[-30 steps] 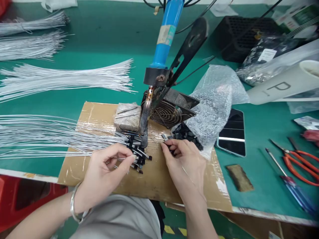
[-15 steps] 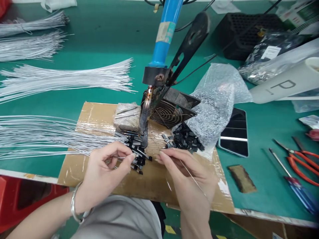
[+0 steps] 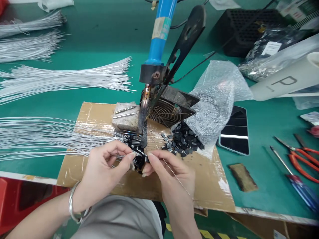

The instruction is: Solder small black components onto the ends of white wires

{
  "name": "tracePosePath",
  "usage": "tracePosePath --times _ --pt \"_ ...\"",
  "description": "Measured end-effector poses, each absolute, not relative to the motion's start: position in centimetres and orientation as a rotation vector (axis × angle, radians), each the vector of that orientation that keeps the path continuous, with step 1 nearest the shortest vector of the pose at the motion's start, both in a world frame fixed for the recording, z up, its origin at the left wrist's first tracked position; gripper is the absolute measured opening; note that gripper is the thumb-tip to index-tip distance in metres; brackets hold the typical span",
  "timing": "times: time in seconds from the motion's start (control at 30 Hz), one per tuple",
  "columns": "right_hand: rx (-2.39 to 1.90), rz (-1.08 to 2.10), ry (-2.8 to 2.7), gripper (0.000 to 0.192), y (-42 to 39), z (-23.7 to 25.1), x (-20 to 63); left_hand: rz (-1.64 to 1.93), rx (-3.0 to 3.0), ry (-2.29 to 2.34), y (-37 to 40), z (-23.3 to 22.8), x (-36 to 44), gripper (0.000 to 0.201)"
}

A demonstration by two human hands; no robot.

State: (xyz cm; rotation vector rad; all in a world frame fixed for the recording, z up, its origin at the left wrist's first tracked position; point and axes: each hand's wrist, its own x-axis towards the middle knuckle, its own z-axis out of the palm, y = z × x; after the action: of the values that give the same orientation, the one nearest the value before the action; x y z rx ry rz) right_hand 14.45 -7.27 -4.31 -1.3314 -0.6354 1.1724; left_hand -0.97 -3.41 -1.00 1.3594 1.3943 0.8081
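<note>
My left hand [image 3: 107,166] is closed in a pinch on a thin white wire near its end, beside the black-tipped wire ends [image 3: 138,156]. Close to its fingertips, my right hand [image 3: 171,176] is closed too, with a thin silvery solder wire [image 3: 175,176] running between its fingers and across the palm. Whether its thumb and finger also grip a small black piece, I cannot make out. Above both hands a soldering iron [image 3: 143,113] with a blue handle points down in its stand. Loose small black parts [image 3: 186,141] are heaped to the right of my right hand.
A cardboard sheet [image 3: 211,186] covers the work spot. Behind stand a pale block [image 3: 124,123] and a small fan [image 3: 166,111]. White wire bundles [image 3: 62,78] lie left. Bubble wrap [image 3: 216,89], a phone [image 3: 234,131], a screwdriver [image 3: 299,189] and pliers [image 3: 299,159] are right.
My right hand has moved left, its fingertips now close to those of my left hand. The left hand stays almost in place, still pinching. The view has shifted slightly.
</note>
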Motion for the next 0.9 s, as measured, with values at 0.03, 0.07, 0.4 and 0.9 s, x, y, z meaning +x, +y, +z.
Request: tracePosePath --times 0.03,0.07,0.4,0.9 --pt "-1.331 1.171 -0.632 0.007 -7.2 -4.2 14.4 0.778 1.373 1.401 -3.4 -1.0 -1.1 0.009" --pt "-1.33 1.17 -0.634 0.007 -7.2 -4.2 14.3 0.752 1.382 1.402 -3.3 -1.0 -1.1 0.01" --pt "-1.316 1.099 -0.702 0.006 -7.8 -4.7 13.3 0.743 1.286 1.209 -2.9 -0.4 -1.3 0.014" --pt "-1.311 1.08 -0.699 0.008 -8.0 -5.2 13.0 0.771 1.309 1.223 -2.8 -0.6 -1.0 0.014"
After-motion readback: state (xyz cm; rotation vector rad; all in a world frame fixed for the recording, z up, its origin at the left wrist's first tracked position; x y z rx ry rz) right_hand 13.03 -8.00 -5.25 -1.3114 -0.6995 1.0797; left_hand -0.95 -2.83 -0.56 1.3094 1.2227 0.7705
